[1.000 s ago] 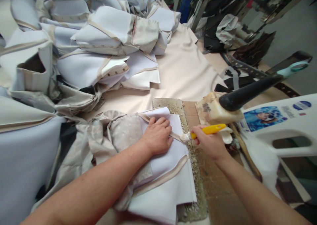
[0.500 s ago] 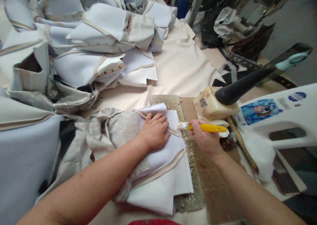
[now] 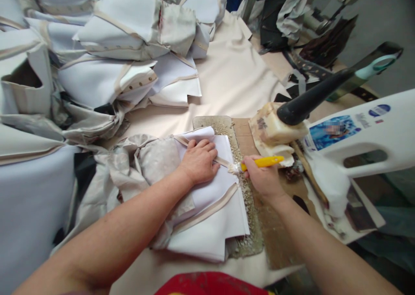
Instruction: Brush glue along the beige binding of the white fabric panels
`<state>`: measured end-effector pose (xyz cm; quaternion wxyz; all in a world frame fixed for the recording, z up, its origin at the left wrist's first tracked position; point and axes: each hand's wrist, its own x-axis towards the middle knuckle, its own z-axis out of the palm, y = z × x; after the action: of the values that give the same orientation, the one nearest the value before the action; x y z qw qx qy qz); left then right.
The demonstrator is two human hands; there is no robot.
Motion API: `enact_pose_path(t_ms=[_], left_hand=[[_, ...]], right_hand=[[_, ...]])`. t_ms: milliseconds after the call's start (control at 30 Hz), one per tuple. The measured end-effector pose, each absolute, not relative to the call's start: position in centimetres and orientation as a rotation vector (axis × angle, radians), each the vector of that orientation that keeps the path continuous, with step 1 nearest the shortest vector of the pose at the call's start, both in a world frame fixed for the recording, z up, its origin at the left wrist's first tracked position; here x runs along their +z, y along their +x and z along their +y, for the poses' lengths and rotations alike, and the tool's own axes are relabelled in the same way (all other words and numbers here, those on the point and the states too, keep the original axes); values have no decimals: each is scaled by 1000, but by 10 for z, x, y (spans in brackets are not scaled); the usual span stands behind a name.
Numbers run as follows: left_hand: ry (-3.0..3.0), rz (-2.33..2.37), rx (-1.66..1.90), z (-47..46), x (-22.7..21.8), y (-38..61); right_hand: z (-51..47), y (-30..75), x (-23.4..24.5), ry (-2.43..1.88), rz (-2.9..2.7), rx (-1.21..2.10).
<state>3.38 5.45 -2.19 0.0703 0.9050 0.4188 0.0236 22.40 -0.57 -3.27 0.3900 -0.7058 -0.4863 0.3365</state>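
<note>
Left hand (image 3: 199, 161) stays spread flat, pressing the white fabric piece (image 3: 210, 230) onto the crusty board (image 3: 251, 226), same spot as a second ago. Right hand (image 3: 264, 179) is clamped round the yellow brush (image 3: 259, 161). Its bristles have crept up the beige strip (image 3: 223, 161) toward the left fingertips and touch it, with the handle tipped up a bit more than before. The glue-caked tub (image 3: 275, 130) sits just behind the brush. The white jug (image 3: 372, 152) on the right has a blue label (image 3: 337, 128) and an oval logo, but the print's too small to read. Dark marks on the tub are illegible too.
</note>
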Motion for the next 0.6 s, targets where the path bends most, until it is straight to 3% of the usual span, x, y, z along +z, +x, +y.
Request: enact_pose_path(t_ms=[300,600], left_hand=[[2728,1254,50,53,-20,35],[2707,1258,-58,49,-10,40]], right_hand=[[-38,230,-23,-1899,-1173,986],[-39,220,-27,-1837,-1234,807]])
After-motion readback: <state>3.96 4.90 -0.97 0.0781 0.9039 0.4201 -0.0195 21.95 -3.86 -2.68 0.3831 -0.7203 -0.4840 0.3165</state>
